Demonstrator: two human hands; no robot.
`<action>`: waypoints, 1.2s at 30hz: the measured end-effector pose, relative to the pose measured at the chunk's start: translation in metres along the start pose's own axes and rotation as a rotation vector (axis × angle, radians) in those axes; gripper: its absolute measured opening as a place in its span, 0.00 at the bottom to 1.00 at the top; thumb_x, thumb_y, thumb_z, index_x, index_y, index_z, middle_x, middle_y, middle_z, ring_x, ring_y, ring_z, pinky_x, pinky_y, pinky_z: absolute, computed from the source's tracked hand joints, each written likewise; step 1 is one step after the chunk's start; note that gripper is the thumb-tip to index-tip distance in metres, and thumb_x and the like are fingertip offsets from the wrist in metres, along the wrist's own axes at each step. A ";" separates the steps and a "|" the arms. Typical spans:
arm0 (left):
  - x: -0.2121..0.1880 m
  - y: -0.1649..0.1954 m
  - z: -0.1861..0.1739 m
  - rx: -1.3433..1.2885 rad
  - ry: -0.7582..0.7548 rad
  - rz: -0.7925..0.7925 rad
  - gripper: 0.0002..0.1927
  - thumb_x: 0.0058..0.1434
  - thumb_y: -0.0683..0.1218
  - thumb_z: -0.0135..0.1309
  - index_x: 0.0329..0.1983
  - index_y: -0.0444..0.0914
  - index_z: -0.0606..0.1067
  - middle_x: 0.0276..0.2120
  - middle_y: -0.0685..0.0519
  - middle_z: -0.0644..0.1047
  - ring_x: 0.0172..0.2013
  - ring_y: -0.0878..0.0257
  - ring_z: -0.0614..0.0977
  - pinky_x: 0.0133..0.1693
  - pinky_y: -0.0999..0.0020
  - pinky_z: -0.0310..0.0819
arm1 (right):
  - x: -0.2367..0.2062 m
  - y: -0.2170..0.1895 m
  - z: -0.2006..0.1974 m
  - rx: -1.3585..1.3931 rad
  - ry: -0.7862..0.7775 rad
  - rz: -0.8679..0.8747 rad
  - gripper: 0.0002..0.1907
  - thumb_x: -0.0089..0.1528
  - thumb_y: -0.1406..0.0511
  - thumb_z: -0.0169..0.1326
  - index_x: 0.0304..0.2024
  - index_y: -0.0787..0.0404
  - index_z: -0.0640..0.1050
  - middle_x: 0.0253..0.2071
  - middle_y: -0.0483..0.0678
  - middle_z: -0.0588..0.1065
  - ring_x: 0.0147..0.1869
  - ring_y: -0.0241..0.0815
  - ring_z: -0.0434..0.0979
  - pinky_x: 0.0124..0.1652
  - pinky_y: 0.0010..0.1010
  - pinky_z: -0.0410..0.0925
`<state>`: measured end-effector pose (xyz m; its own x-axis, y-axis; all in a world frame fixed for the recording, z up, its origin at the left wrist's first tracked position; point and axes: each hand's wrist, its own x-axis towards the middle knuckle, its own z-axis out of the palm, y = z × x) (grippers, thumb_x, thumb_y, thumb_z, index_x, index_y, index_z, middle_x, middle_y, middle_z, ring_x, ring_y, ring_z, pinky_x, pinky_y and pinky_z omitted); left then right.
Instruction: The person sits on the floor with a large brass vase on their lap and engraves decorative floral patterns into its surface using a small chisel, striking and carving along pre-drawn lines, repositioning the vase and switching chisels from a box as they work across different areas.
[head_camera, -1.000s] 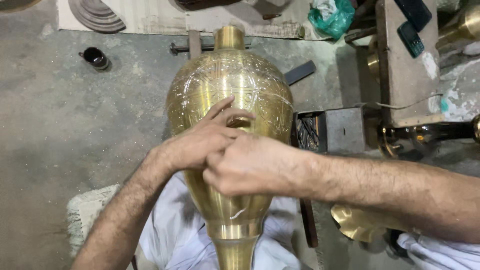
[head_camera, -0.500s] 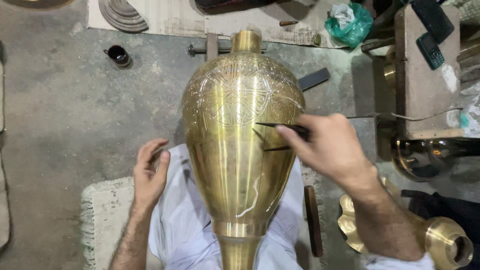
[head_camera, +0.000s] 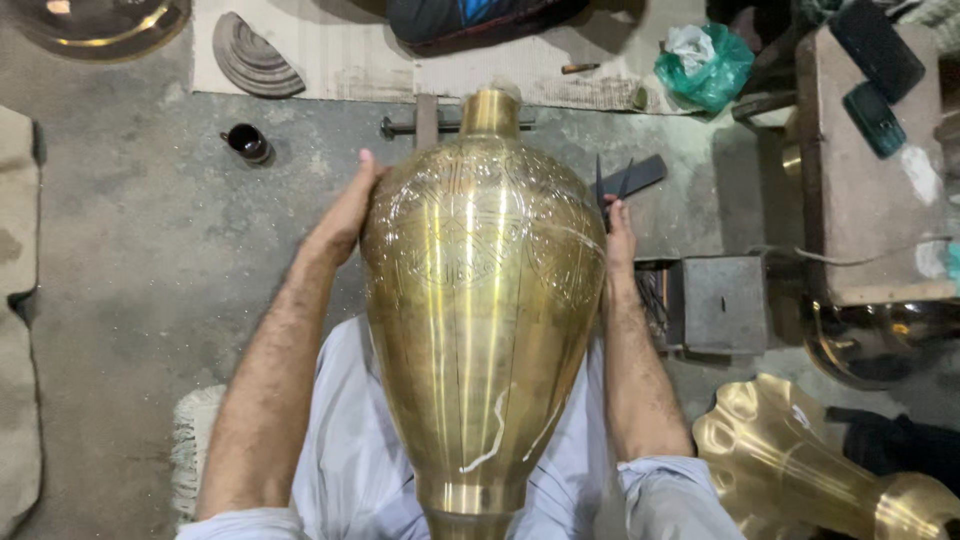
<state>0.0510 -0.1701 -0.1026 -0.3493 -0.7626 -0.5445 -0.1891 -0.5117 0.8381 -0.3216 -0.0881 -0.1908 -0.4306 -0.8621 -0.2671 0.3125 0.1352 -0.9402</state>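
A large engraved brass vase (head_camera: 480, 300) lies across my lap with its wide body uppermost and its neck toward me. My left hand (head_camera: 345, 215) presses flat against the vase's upper left side. On the upper right side rests my right hand (head_camera: 618, 235), which also holds a dark metal compass-like tool (head_camera: 610, 185) with two thin points sticking up past the fingers.
A small dark cup (head_camera: 247, 142) stands on the concrete floor at the upper left. A metal block (head_camera: 722, 300) sits to the right, a second fluted brass piece (head_camera: 800, 460) at the lower right, a wooden bench (head_camera: 870, 170) with two phones, and a green bag (head_camera: 705, 65).
My left hand rose from my lap to the vase's left side. My right hand slid off the front to the right side, the tool still in it. The vase now looks closer.
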 end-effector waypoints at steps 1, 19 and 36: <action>0.002 0.002 0.002 -0.047 -0.023 -0.017 0.49 0.63 0.76 0.21 0.75 0.41 0.61 0.73 0.47 0.62 0.73 0.54 0.61 0.70 0.52 0.50 | 0.001 0.003 0.003 -0.019 -0.023 0.059 0.24 0.71 0.48 0.44 0.60 0.56 0.72 0.50 0.48 0.76 0.52 0.41 0.79 0.53 0.37 0.74; 0.019 -0.047 0.017 -0.779 -0.172 0.014 0.45 0.66 0.75 0.29 0.70 0.37 0.66 0.62 0.45 0.75 0.60 0.54 0.78 0.60 0.54 0.75 | 0.015 -0.026 0.001 0.271 -0.265 -0.108 0.12 0.79 0.57 0.44 0.52 0.59 0.71 0.37 0.46 0.69 0.48 0.40 0.72 0.53 0.30 0.70; 0.017 -0.108 0.035 -0.211 0.304 0.058 0.20 0.70 0.49 0.51 0.63 0.38 0.72 0.55 0.47 0.78 0.49 0.58 0.81 0.47 0.64 0.81 | -0.018 -0.082 0.029 0.107 -0.271 -0.256 0.12 0.77 0.59 0.42 0.53 0.61 0.70 0.37 0.47 0.73 0.51 0.47 0.81 0.51 0.36 0.75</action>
<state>0.0331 -0.1138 -0.2013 -0.0594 -0.8593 -0.5080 0.0275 -0.5101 0.8597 -0.3152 -0.0980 -0.1026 -0.2716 -0.9610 0.0525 0.3169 -0.1408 -0.9379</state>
